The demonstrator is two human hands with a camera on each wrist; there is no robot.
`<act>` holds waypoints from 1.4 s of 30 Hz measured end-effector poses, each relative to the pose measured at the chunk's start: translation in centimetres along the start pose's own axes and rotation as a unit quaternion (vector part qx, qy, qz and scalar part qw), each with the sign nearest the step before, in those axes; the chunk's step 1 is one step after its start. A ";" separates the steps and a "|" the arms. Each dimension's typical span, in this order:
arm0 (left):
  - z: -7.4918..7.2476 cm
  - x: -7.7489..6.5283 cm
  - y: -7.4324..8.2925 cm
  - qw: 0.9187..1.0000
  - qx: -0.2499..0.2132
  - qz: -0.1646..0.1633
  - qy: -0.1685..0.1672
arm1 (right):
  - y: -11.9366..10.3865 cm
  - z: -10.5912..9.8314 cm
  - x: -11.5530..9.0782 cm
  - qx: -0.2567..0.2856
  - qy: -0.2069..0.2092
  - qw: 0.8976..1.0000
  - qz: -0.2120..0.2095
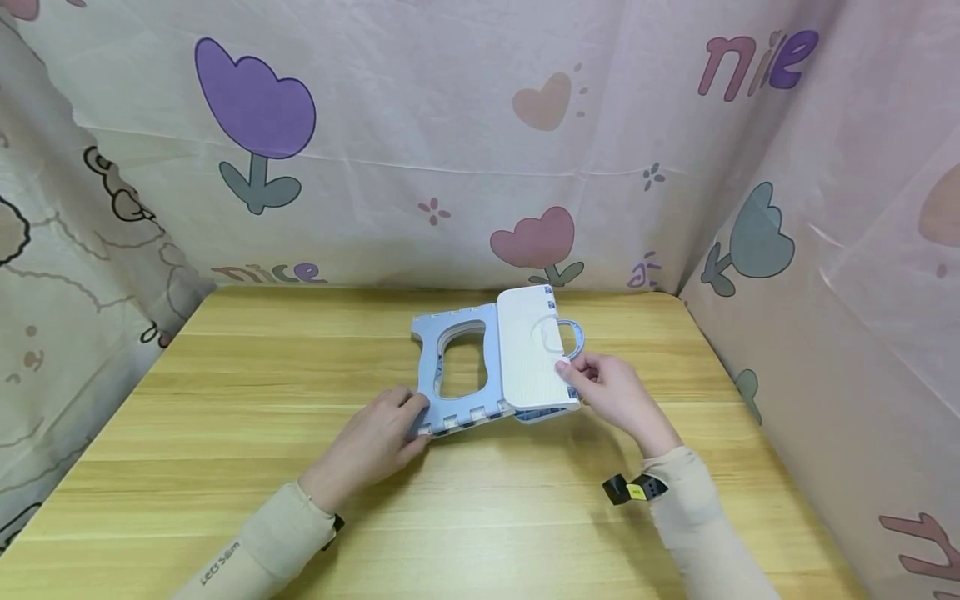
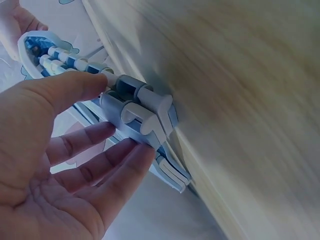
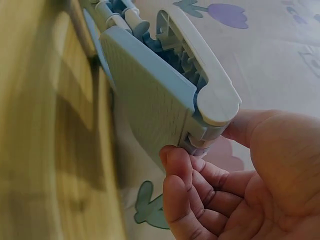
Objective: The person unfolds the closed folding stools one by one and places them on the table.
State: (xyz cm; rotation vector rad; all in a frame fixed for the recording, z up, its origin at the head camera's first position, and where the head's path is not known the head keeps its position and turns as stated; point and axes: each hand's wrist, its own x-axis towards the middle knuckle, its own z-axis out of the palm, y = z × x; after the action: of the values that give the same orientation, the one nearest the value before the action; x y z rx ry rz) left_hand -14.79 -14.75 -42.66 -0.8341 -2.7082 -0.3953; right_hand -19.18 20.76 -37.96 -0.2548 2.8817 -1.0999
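Note:
A folding step stool (image 1: 457,410) of blue and white plastic lies on its side on the table, partly folded. Its white top panel (image 1: 531,350) faces up at the right, with a blue loop handle (image 1: 576,339) past its edge. My left hand (image 1: 381,429) grips the leg end at the near left corner; in the left wrist view its thumb and fingers (image 2: 131,165) are on either side of the hinged leg. At the other end, my right hand (image 1: 611,393) pinches the panel's near right corner, thumb on top and curled fingers (image 3: 178,167) beneath.
The wooden table (image 1: 225,467) runs back to a printed curtain (image 1: 420,108) with flowers and lettering, which also hangs along both sides. A black strap device (image 1: 633,489) is worn on the right wrist.

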 end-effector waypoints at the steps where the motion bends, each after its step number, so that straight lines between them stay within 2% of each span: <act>1: 0.0 0.0 0.0 1.000 -0.006 0.000 0.000 | -0.1 -0.2 -0.1 0.001 0.004 1.000 -0.001; 9: 0.3 0.0 0.2 0.999 -0.033 0.008 0.010 | -1.4 -1.3 -0.6 0.003 0.029 0.999 -0.019; 21: 0.2 0.0 0.6 0.998 -0.055 -0.013 -0.018 | -3.3 -2.3 -1.2 0.007 0.047 0.998 -0.030; 29: 0.3 0.0 0.7 0.997 -0.073 0.001 -0.007 | -4.4 -2.7 -1.6 0.007 0.061 0.997 -0.036; 42: 0.5 0.1 0.9 0.996 -0.086 0.001 -0.003 | -5.9 -3.2 -2.3 0.017 0.076 0.995 -0.056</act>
State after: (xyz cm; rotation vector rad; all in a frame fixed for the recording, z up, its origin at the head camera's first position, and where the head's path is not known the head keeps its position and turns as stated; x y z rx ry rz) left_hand -14.41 -13.80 -42.89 -0.8827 -2.7074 -0.6343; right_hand -16.48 18.93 -31.70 -0.3497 3.0114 -1.2362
